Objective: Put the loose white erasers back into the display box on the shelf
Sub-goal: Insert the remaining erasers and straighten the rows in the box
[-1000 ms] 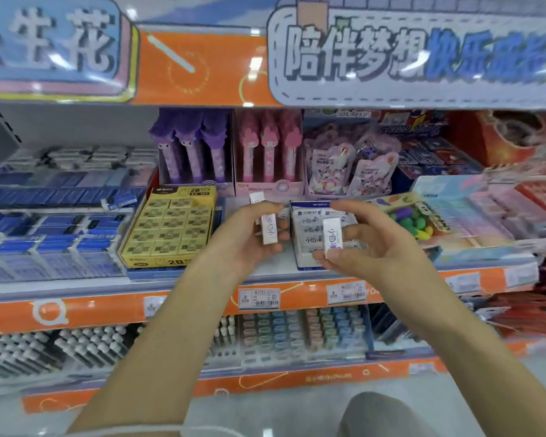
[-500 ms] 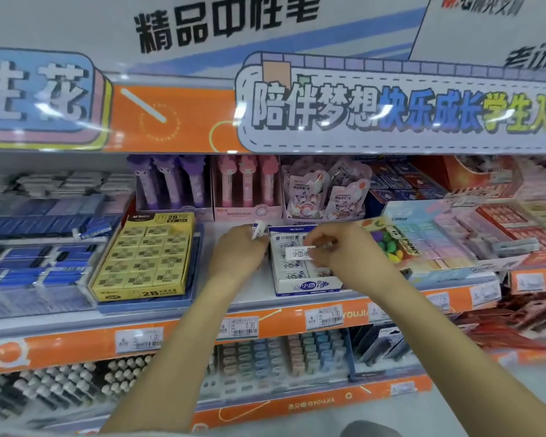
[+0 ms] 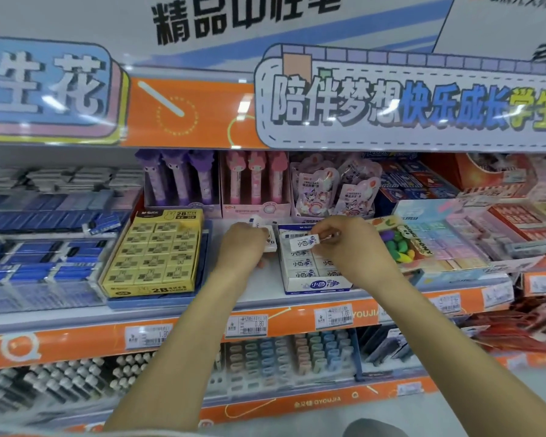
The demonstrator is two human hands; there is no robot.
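My right hand (image 3: 356, 247) pinches one white eraser (image 3: 303, 241) by its right end, holding it flat and label-up over the back rows of the display box (image 3: 316, 283), which sits on the shelf (image 3: 265, 305) with its front lip toward me. My left hand (image 3: 241, 246) is at nine o'clock from the box, curled round at least one more eraser (image 3: 270, 238), with another loose one (image 3: 256, 220) just past my knuckles at twelve; I cannot tell whether that one is in my grip or lying on the shelf. The box looks nearly full in front, so the gap is probably at the back, toward twelve o'clock under the eraser I hold. To seat it well, I'd keep it level with the label facing up like its neighbours, line its long edge up with the row, lower the left end in first, then let my fingertips slide off to three o'clock so they don't catch the box wall. Pressing too hard could nudge the light cardboard box back. The yellow box (image 3: 153, 257) at nine o'clock stays out of it.
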